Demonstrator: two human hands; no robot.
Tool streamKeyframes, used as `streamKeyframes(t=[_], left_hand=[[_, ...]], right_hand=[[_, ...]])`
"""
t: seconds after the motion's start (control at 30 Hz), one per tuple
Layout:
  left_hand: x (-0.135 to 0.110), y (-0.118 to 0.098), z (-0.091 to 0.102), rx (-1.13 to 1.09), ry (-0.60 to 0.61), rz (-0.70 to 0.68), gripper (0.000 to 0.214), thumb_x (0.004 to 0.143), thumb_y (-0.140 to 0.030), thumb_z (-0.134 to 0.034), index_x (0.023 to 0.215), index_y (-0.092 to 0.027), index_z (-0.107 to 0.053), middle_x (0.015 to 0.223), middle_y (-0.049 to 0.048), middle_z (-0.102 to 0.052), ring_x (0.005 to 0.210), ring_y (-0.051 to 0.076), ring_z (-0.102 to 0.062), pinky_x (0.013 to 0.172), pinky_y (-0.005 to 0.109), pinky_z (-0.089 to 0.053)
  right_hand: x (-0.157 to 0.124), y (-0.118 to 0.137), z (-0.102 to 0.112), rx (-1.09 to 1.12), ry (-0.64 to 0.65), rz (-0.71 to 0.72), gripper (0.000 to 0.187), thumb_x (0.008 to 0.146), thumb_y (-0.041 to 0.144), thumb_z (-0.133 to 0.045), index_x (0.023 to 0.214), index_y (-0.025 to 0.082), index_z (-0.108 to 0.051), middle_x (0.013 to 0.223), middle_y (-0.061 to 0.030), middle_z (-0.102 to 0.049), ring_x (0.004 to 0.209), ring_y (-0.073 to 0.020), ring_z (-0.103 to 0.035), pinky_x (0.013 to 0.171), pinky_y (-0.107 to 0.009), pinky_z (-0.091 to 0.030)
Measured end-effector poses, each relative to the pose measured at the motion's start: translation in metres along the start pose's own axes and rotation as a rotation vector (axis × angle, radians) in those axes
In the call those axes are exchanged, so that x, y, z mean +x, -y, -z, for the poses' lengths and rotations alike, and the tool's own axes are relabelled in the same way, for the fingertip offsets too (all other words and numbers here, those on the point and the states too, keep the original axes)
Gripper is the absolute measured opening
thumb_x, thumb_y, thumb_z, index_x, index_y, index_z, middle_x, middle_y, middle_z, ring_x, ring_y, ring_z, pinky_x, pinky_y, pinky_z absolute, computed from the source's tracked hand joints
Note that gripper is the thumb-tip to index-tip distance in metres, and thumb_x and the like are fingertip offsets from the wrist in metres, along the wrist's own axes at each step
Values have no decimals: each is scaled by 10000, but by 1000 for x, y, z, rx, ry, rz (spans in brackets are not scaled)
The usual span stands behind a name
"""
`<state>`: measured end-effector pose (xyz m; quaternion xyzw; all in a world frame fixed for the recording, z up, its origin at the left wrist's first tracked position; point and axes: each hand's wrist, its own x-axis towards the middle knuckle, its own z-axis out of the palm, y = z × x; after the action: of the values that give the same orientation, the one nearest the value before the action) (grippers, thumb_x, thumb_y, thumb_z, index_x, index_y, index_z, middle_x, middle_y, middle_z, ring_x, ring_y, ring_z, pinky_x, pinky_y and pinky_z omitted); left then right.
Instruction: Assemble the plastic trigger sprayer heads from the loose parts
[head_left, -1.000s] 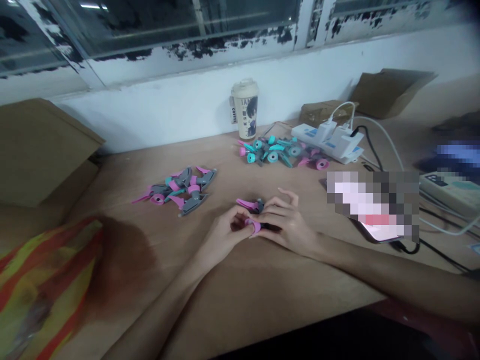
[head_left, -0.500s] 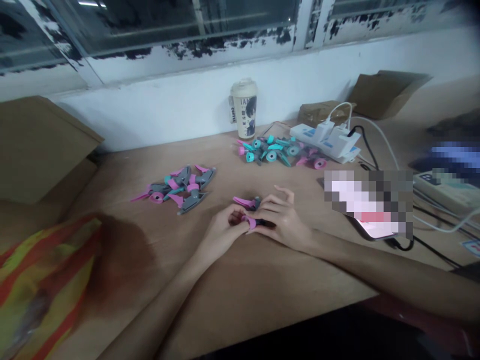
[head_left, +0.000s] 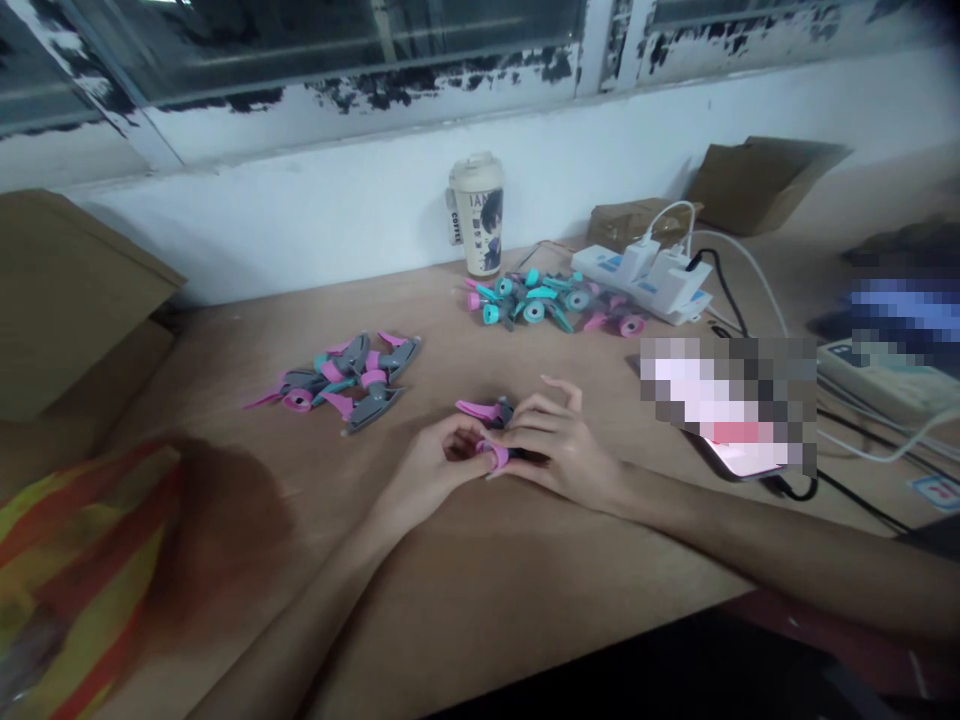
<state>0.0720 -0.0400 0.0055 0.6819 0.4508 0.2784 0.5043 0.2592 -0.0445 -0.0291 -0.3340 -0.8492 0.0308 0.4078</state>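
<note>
Both my hands meet at the middle of the wooden table (head_left: 465, 600) around one small pink and grey plastic part (head_left: 491, 415). My left hand (head_left: 439, 470) curls its fingers against the part's pink end. From the right, my right hand (head_left: 559, 445) pinches the same part, with its upper fingers raised a little. A pile of pink, teal and grey parts (head_left: 345, 375) lies to the left of my hands. A second pile of teal and pink parts (head_left: 544, 300) lies farther back.
A paper coffee cup (head_left: 475, 215) stands by the wall. A white power strip (head_left: 645, 280) with chargers and cables sits at the back right. A phone (head_left: 750, 455) lies right of my hands. Cardboard boxes (head_left: 67, 290) stand at left; a red and yellow bag (head_left: 67, 570) is near left.
The camera has shifted slightly, so everything sits a little lower left. My hands stay on the same part with only small finger movements.
</note>
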Motion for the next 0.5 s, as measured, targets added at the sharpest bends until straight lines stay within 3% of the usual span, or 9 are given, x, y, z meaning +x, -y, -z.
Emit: streamKeyframes(t=[0.17,0.5], left_hand=[[-3,0,-4,42,-80,-59,154,776,-304,-599,813,-156,-578,776,2,-589,721,130,-536,671,250,-410],[3,-5,4,-33,42,17,133,761,-268,-610,820,-156,-570,754,-6,-579,684,113,-525,645,240,-401]], right_hand=[[2,1,0,-9,-5,-18,142,840,339,-584,900,238,-663,776,33,-671,843,-127,-573,1030,-391,-168],[2,-1,-3,-54,3,3,120,843,315,-580,885,236,-660,786,23,-660,866,-139,-560,1040,-398,-151]])
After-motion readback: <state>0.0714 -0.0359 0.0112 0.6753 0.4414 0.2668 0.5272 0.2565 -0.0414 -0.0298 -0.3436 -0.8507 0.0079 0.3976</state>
